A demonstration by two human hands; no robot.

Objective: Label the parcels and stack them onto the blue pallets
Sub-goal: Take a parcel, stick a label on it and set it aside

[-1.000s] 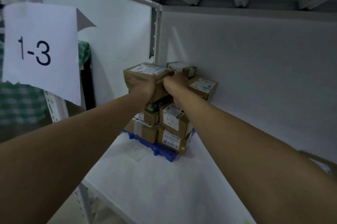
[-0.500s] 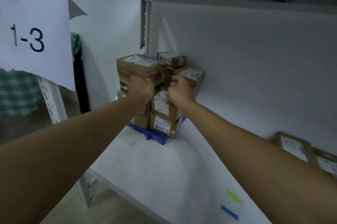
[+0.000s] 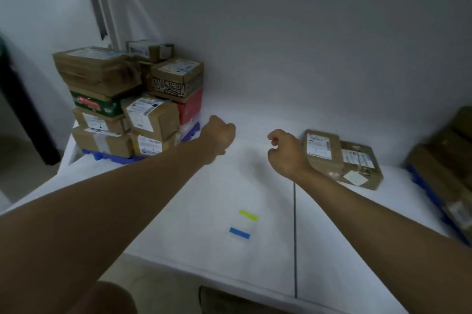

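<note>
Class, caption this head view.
Both hands, left and right, hover empty between stacked parcels and two loose parcels.

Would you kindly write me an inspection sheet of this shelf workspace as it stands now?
Surface: white shelf with a dark seam.
Job's things: stacked parcels on a blue pallet at left; two loose parcels flat on the shelf at right; blurred boxes on a second blue pallet at far right.
Clutter: yellow strip and blue strip.
Hands: left hand and right hand loosely curled, holding nothing.
Cables: nothing seen.
Surroundings: white back wall, shelf upright.
</note>
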